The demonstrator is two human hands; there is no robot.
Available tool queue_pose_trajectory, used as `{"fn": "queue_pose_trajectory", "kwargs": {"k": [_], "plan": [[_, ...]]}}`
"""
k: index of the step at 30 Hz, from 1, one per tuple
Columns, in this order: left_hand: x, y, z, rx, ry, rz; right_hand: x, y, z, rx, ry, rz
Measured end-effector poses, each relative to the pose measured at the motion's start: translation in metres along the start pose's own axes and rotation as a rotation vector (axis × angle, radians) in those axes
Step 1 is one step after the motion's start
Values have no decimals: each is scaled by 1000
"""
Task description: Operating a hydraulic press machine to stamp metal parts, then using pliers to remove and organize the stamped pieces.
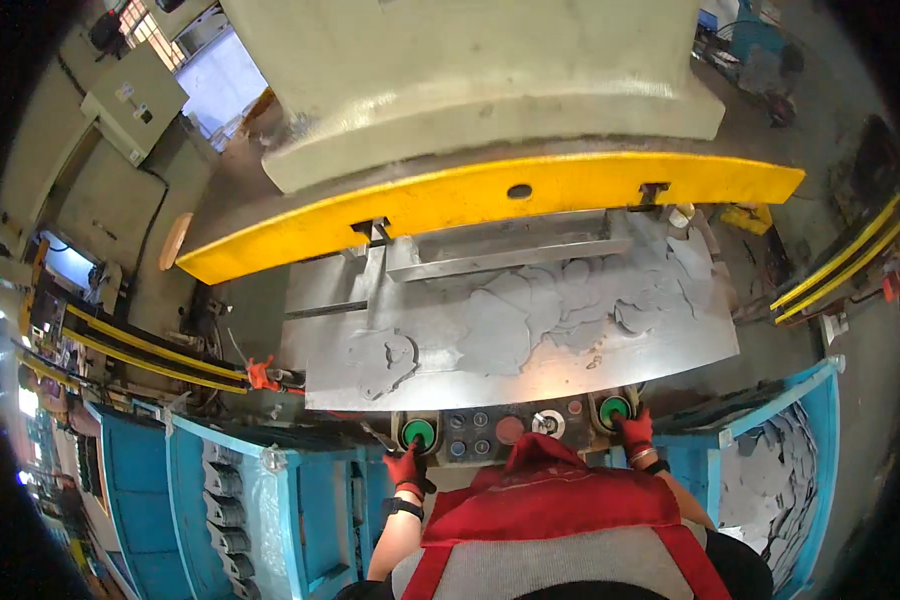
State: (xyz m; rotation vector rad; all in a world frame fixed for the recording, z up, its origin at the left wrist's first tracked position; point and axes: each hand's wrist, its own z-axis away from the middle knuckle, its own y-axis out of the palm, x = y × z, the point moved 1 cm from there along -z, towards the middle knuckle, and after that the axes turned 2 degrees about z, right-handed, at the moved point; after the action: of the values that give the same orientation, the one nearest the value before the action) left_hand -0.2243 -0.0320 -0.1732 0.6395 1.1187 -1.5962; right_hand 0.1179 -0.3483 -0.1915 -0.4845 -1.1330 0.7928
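Observation:
My left hand (406,470), in a red glove, is at a round green push button (417,434) with a finger reaching onto it. A thin grey metal tool (376,435) sticks out from that hand on its left; its held end is hidden. My right hand (637,434), also red-gloved, has its fingers at the right green push button (613,411) and shows nothing in it. Between them lies a dark control panel (459,434) with a red button (510,430) and small knobs. Beyond is a press's metal bed (430,390) with flat grey sheet scraps (498,325).
A yellow beam (570,187) spans the press above a metal bar (510,258). Blue racks with grey metal parts stand at left (290,500) and right (715,480). Yellow-striped posts flank the bed at left (150,350) and right (840,260). An orange-red object (261,374) is beside the bed's left.

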Motion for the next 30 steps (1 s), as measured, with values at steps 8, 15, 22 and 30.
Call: {"fn": "queue_pose_trajectory", "kwargs": {"k": [8,15,22,30], "plan": [[7,-69,0,120,-85,438,-44,19,-31,86,-158,-283],[-187,-15,91,583,626,348,-11,3,-12,134,-80,-315],[-303,139,78,1012,225,311,-17,-4,-7,333,-87,-532],[-340,232,21,1057,241,280,11,-57,17,-279,-498,-218]]}}
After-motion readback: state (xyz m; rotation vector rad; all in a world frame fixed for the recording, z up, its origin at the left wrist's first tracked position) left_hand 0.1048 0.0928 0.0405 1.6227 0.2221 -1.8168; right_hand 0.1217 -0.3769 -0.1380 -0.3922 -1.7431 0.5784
